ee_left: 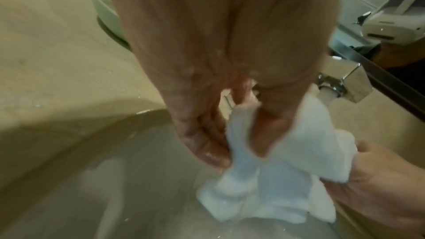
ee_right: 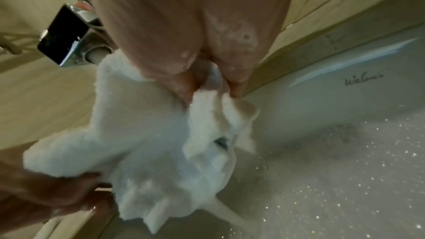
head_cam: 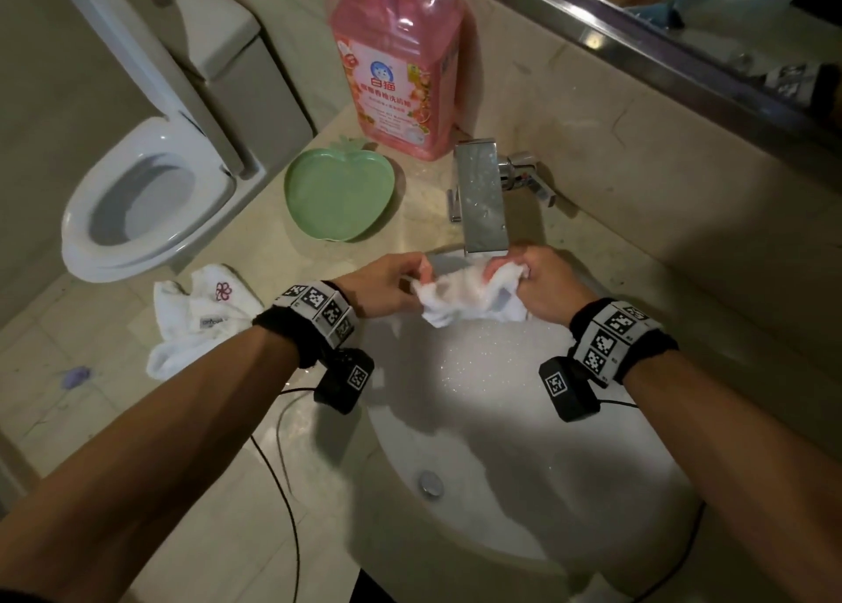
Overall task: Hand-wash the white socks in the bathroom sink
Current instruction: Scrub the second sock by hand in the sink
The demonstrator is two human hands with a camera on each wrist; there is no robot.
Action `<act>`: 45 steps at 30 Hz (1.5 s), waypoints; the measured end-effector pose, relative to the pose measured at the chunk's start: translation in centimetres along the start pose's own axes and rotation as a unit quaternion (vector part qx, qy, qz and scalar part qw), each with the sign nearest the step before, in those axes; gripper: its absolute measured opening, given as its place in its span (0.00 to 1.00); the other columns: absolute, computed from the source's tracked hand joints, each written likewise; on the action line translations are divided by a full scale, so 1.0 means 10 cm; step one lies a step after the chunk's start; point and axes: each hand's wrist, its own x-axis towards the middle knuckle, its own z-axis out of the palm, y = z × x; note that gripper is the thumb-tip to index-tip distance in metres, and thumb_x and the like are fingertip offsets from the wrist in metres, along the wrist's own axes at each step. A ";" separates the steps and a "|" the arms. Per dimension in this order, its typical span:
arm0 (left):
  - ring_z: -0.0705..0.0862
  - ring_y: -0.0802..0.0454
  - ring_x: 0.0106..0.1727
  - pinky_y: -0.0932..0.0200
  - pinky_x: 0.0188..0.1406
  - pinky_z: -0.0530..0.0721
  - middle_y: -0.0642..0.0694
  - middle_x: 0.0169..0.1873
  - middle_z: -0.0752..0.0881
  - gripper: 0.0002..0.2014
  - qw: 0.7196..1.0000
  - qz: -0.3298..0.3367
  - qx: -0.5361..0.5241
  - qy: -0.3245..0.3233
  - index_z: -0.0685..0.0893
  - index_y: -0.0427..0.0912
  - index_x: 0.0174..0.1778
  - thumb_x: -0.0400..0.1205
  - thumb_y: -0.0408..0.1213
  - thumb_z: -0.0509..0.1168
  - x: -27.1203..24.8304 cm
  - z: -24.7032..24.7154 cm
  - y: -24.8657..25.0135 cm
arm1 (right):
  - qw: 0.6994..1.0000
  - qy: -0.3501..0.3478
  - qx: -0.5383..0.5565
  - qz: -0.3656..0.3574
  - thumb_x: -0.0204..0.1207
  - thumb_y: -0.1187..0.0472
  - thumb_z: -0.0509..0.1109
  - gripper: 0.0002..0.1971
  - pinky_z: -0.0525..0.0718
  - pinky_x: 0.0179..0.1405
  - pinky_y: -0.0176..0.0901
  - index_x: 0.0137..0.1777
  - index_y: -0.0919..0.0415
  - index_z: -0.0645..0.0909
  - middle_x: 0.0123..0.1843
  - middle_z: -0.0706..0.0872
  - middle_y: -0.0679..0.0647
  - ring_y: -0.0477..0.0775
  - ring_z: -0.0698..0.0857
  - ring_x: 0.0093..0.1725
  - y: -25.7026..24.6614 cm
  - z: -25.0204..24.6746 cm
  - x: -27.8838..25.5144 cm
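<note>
Sink (head_cam: pixel 524 534) w/ sudsy water, drain plug (head_cam: pixel 431 483) near its front. Over the sink's back edge, just under the tap (head_cam: pixel 484 197), L hand (head_cam: pixel 387 286) & R hand (head_cam: pixel 544 286) each grip an end of one white sock (head_cam: pixel 469 299), bunched btwn them. Other socks (head_cam: pixel 200 315) lie on counter left of sink. Beyond: green dish (head_cam: pixel 339 192), pink detergent bottle (head_cam: pixel 401 60) behind it, left of tap.
</note>
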 end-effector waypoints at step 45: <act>0.87 0.45 0.53 0.49 0.54 0.88 0.48 0.52 0.88 0.17 0.929 -0.001 0.359 0.092 0.85 0.51 0.58 0.76 0.51 0.62 0.54 0.57 0.39 | 0.995 -0.055 0.020 0.084 0.59 0.56 0.86 0.29 0.88 0.45 0.44 0.61 0.51 0.80 0.52 0.87 0.48 0.49 0.87 0.51 0.20 0.19 0.23</act>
